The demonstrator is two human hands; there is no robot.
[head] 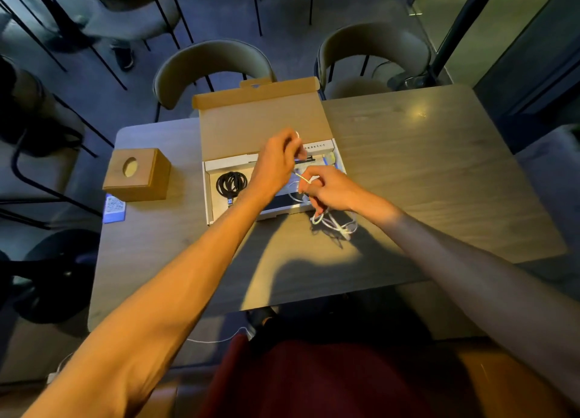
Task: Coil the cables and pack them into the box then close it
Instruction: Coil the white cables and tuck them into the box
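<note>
Both hands (276,163) (329,188) pinch white cable (332,224) – seemingly looped, over open box (263,125)

You can see a QR code on the blue card (114,209); the printed line on the box (317,146) is too blurred to read.

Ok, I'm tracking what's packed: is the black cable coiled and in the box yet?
Yes, coiled and in. The black cable lies as a neat ring in the left end of the open box.

Left grip (276,163) raised, right grip (329,190) lower (both pinching)
</note>
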